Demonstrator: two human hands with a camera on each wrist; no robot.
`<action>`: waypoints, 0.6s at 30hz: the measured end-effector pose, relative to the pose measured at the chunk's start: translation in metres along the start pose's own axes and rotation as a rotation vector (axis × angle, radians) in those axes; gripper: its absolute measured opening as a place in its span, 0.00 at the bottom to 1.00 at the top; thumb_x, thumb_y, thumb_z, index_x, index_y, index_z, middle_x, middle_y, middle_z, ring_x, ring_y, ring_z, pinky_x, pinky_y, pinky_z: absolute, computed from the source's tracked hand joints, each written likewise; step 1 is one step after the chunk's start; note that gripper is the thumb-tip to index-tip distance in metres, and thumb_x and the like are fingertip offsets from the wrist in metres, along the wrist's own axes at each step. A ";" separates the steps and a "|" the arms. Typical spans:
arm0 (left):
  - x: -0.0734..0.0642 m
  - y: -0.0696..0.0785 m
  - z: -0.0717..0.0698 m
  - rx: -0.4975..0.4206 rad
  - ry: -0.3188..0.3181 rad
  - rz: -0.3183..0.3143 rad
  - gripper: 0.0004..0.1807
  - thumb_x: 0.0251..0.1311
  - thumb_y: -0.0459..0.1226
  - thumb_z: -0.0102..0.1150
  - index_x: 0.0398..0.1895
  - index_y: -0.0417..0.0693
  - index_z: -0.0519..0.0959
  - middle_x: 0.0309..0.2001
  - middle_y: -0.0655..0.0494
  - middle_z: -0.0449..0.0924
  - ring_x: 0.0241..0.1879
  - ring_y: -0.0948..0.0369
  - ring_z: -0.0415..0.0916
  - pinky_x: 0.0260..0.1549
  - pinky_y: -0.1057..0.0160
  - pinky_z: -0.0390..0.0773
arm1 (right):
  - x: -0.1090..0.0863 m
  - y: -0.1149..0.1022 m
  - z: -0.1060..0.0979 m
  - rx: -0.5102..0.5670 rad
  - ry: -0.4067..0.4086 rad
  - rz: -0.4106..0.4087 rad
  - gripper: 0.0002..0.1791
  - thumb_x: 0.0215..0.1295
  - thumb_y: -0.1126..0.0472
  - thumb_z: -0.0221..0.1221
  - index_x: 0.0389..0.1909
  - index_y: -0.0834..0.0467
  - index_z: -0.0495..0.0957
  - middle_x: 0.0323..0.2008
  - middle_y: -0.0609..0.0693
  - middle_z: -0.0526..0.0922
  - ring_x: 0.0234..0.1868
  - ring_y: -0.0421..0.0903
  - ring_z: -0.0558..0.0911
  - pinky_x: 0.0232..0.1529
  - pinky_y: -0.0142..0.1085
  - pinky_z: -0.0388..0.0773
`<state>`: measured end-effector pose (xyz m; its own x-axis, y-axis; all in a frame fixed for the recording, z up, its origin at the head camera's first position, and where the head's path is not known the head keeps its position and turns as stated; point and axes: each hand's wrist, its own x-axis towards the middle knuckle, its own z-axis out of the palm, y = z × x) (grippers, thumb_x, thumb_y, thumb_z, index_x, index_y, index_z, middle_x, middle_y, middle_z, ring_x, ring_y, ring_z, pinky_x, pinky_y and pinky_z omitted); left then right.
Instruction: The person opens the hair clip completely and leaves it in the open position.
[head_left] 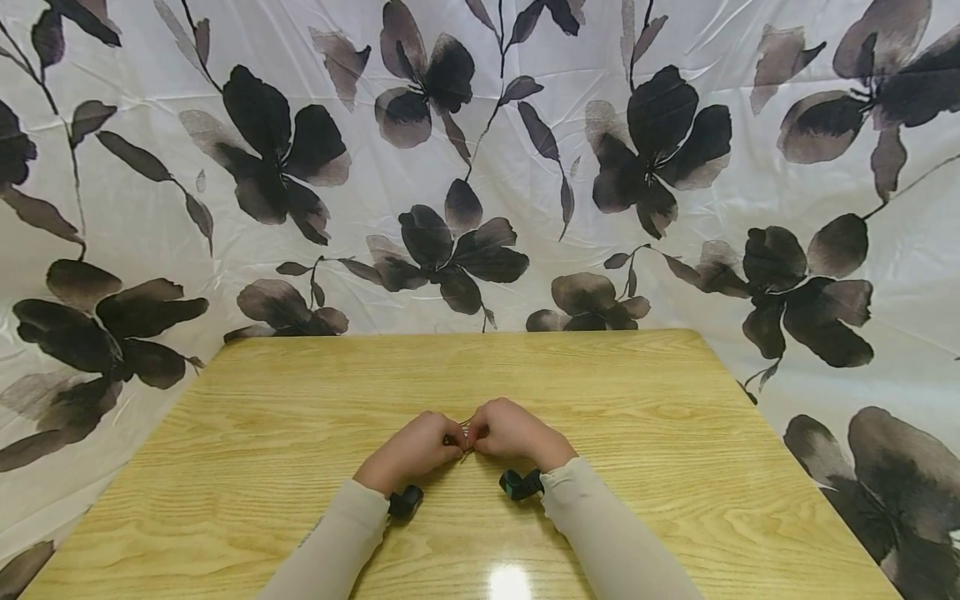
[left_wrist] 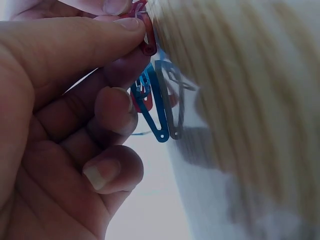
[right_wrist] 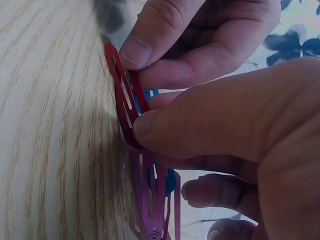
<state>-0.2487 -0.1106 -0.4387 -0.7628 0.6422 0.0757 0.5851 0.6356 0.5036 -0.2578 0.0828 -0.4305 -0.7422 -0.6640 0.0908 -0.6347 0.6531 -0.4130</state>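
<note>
Both hands meet over the middle of the wooden table. A red snap hair clip [right_wrist: 128, 134] is pinched at one side by my left hand [head_left: 420, 446], thumb on top. My right hand [head_left: 517, 433] pinches the same clip lower in the right wrist view, also with the thumb on top. A purple snap clip [right_wrist: 151, 225] extends below the red one, near the right fingers. In the left wrist view, a blue snap clip [left_wrist: 158, 100] and a greyish clip [left_wrist: 166, 95] hang side by side below the left fingertips. How the clips are joined is hidden by the fingers.
The wooden table [head_left: 315, 383] reaches back to a white curtain [head_left: 540, 242] printed with dark flowers. Dark wrist cameras sit at both cuffs, close above the tabletop. A bright light reflection [head_left: 510, 582] shows at the table's front.
</note>
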 end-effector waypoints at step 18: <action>-0.003 0.001 -0.004 0.001 0.026 -0.029 0.06 0.62 0.33 0.61 0.34 0.50 0.87 0.33 0.62 0.84 0.32 0.68 0.76 0.34 0.66 0.76 | -0.004 0.002 -0.005 0.002 0.010 0.046 0.07 0.61 0.63 0.62 0.31 0.48 0.87 0.34 0.39 0.85 0.37 0.35 0.80 0.42 0.30 0.77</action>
<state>-0.2468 -0.1131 -0.4352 -0.7863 0.6123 0.0830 0.5627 0.6541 0.5055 -0.2567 0.0884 -0.4275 -0.7725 -0.6298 0.0809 -0.5999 0.6820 -0.4183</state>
